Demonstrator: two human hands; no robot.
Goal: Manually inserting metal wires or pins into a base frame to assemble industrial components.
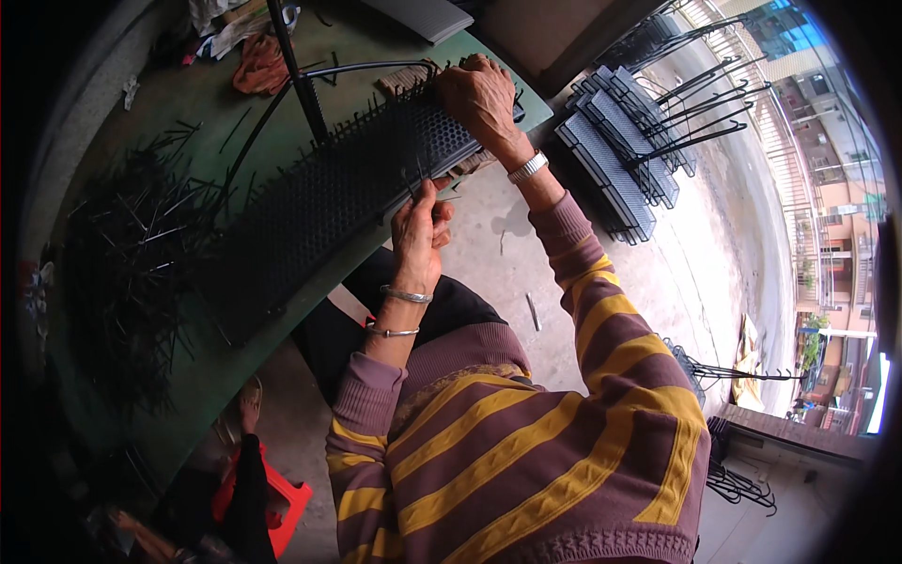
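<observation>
A black perforated metal rack panel (310, 211) lies along the green table, with a row of small black wire hooks sticking up along its far edge. My left hand (420, 235) is closed at the panel's near edge, thumb up, pinching a few thin black wire pieces (420, 179). At the panel's right end, my right hand (481, 99) is closed with its fingers curled down among the hooks. What those fingers grip is hidden. A large tangled pile of black wire pieces (132, 254) spreads over the table's left part.
A black bent-rod frame (310, 94) rises behind the panel. An orange cloth (261, 64) lies at the table's back. Stacked mesh racks with long hooks (611, 141) stand on the floor to the right. Another person's leg (249, 479) and a red stool (282, 503) are at lower left.
</observation>
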